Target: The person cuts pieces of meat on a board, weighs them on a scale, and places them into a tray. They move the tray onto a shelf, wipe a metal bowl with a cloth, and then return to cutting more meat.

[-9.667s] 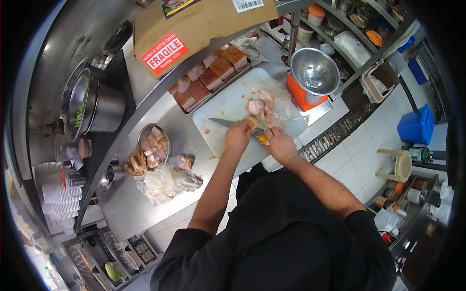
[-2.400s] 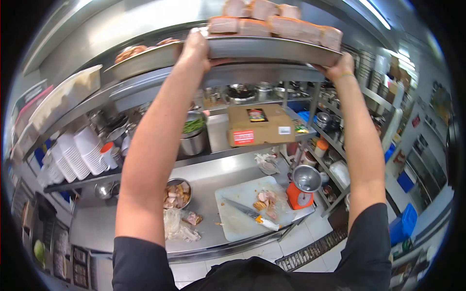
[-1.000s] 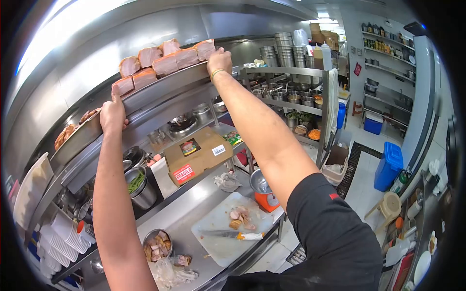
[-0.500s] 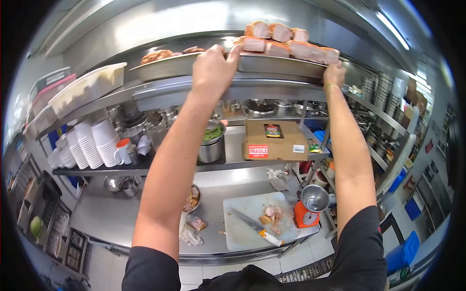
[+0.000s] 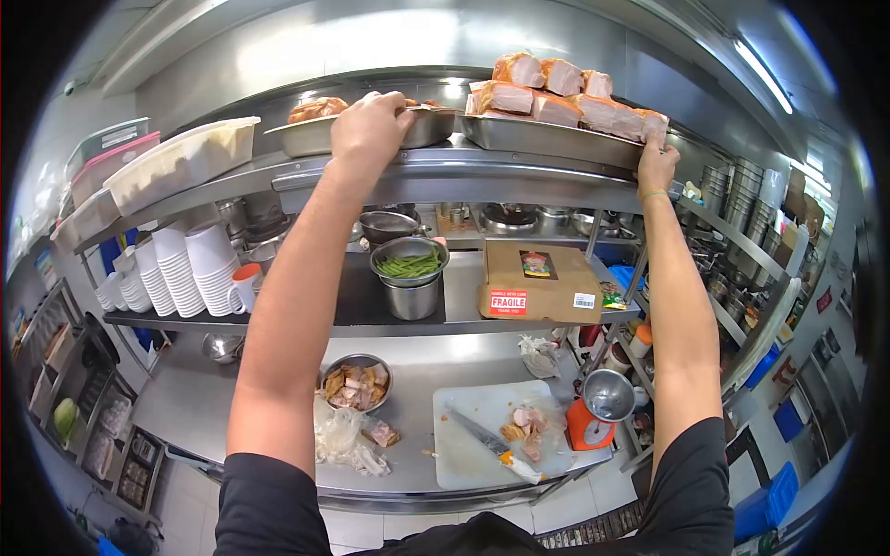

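On the top shelf, a shallow metal tray (image 5: 556, 139) carries stacked blocks of cooked pork (image 5: 556, 97) with pale cut faces. My right hand (image 5: 656, 169) is closed on this tray's right end. Left of it stands a second metal tray (image 5: 301, 141) with browned meat (image 5: 315, 109) in it. My left hand (image 5: 369, 134) lies over the front rim of that tray, fingers curled around the edge; the fingertips are partly hidden. A gap separates the two trays.
Below are stacked white cups (image 5: 209, 264), a bowl of green beans (image 5: 408, 266) on a pot and a cardboard box (image 5: 538, 278). On the counter lie a cutting board (image 5: 454, 463) with a knife (image 5: 477, 431), meat pieces, a bowl of meat scraps (image 5: 357, 385) and an orange scale (image 5: 589, 426).
My left hand has moved left, from the left end of the pork tray to the other tray's rim. My right hand stays at the pork tray's right end. The view has shifted slightly.
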A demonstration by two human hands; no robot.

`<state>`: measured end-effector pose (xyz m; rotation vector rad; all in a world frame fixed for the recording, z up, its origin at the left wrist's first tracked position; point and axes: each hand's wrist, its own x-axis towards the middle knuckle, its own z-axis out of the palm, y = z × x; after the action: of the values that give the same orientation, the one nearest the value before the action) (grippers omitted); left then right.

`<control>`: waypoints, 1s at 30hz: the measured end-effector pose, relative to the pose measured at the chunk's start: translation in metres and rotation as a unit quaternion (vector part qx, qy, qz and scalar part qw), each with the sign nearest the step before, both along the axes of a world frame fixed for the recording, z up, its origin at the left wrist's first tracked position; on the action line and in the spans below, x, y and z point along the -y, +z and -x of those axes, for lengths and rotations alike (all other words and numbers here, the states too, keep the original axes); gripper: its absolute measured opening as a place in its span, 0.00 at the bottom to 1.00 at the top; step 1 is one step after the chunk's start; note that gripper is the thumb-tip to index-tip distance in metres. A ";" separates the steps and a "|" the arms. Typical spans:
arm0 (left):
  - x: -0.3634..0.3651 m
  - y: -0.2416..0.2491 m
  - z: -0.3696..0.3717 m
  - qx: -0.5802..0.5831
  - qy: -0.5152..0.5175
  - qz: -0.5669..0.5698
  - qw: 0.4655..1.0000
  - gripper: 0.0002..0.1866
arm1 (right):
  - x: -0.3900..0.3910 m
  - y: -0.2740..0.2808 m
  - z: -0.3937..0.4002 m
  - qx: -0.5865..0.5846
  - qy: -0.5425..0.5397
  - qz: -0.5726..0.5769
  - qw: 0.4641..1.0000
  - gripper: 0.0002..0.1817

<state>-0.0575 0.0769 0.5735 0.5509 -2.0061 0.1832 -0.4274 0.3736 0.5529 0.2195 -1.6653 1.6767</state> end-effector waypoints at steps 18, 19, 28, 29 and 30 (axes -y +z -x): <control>0.000 -0.002 0.030 -0.003 0.127 0.028 0.992 0.19 | -0.034 -0.009 -0.006 -0.048 0.249 -0.067 0.965 0.64; 0.004 -0.003 0.028 0.007 0.130 0.037 0.991 0.22 | -0.039 -0.011 -0.005 -0.041 0.258 -0.090 0.961 0.65; -0.053 -0.152 -0.097 -0.202 -0.047 0.143 0.968 0.31 | -0.079 -0.120 -0.076 -0.241 0.277 -0.021 0.930 0.25; -0.057 -0.190 -0.125 -0.198 -0.005 0.139 0.970 0.31 | -0.085 -0.154 -0.107 -0.245 0.243 -0.041 0.938 0.25; -0.059 -0.236 -0.151 -0.198 0.034 0.140 0.970 0.31 | -0.084 -0.185 -0.151 -0.221 0.273 0.002 0.936 0.26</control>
<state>0.0936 0.1362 0.3375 0.4357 -1.5416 0.3624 -0.2765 0.4577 0.3676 1.0596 -1.3205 1.8372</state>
